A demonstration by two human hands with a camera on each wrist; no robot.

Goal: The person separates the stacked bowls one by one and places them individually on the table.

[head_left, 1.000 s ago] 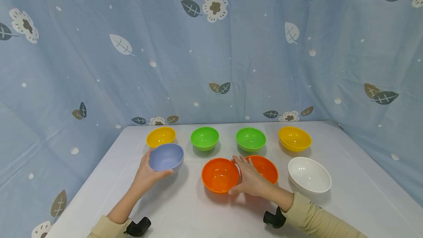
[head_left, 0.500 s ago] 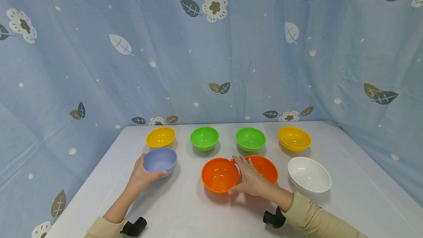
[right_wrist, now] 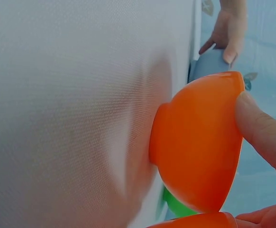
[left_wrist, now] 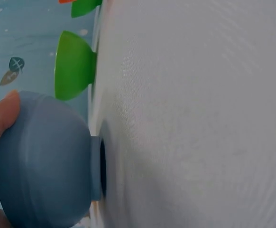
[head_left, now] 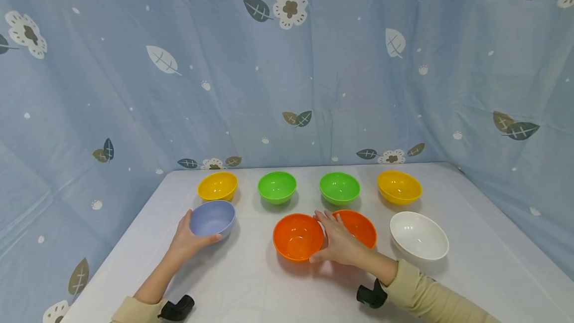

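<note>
My left hand (head_left: 190, 238) grips a lavender-blue bowl (head_left: 213, 219) by its left side, thumb along the near rim. In the left wrist view the foot of this bowl (left_wrist: 48, 161) is at or just above the tabletop; I cannot tell if it touches. My right hand (head_left: 338, 243) holds an orange bowl (head_left: 296, 238) at its right rim, thumb in front and fingers behind. A second orange bowl (head_left: 360, 228) stands right beside it, partly hidden by that hand. In the right wrist view the thumb (right_wrist: 259, 126) presses the rim of the held orange bowl (right_wrist: 199, 142).
Along the back stand a yellow bowl (head_left: 218, 186), two green bowls (head_left: 277, 187) and another yellow bowl (head_left: 399, 187). A white bowl (head_left: 419, 236) sits at the right. All rest on a white-covered table (head_left: 260, 293) before a blue patterned curtain (head_left: 287, 74).
My left hand has carried the lavender-blue bowl leftward and slightly down, away from the orange bowls. My right hand and the orange bowls have stayed in place.
</note>
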